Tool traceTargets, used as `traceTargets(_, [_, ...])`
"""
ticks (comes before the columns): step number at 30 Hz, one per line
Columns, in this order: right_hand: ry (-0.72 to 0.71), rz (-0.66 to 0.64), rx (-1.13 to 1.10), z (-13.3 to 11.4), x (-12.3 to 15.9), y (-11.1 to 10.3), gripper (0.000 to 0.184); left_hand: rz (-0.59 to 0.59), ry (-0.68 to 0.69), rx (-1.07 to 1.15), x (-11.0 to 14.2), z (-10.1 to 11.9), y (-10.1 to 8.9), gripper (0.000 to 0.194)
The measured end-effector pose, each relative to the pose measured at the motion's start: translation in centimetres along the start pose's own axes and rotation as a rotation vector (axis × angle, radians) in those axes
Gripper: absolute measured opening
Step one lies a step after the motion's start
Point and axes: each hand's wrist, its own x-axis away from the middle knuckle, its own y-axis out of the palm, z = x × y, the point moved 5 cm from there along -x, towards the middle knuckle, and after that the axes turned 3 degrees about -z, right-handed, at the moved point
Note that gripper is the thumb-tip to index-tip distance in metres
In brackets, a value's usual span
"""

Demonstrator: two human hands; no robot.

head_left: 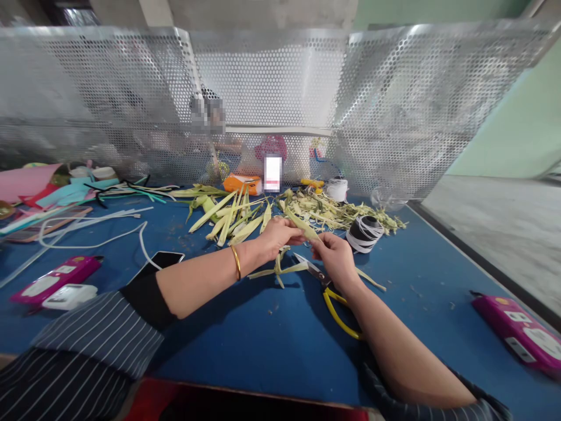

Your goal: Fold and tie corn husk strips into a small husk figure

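Note:
A pale green corn husk strip stretches between my two hands above the table. My left hand, with a gold bangle on its wrist, pinches the strip near its middle. The lower right end is in the closed fingers of my right hand. Below them lies a small knotted husk piece with several arms sticking out. Scissors with yellow handles rest beneath my right wrist, blades apart and pointing to the upper left. Behind my hands, loose husk leaves are spread out.
Husk scraps lie in a heap at the back, beside a spool of white cord. A lit phone stands against the perforated metal screen. Magenta power strips flank the blue table; white tubing curls at left.

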Motion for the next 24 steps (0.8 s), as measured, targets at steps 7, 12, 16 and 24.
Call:
traceTargets(7, [0.007, 0.036, 0.017, -0.3, 0.2, -0.4, 0.025, -0.080, -0.013, -0.033, 0.4, -0.3, 0.9, 0.008])
traceTargets(12, [0.001, 0.040, 0.039, -0.8, 0.3, -0.6, 0.028, 0.077, 0.054, 0.027, -0.4, 0.0, -0.1, 0.013])
traceTargets(16, [0.009, 0.034, 0.052, -0.6, 0.2, -0.7, 0.026, 0.193, 0.113, 0.108, -1.3, 0.7, -2.3, 0.017])
traceTargets(24, [0.035, 0.005, 0.027, -0.3, 0.3, -0.6, 0.027, 0.309, 0.128, 0.218, -2.0, 1.0, -3.8, 0.019])
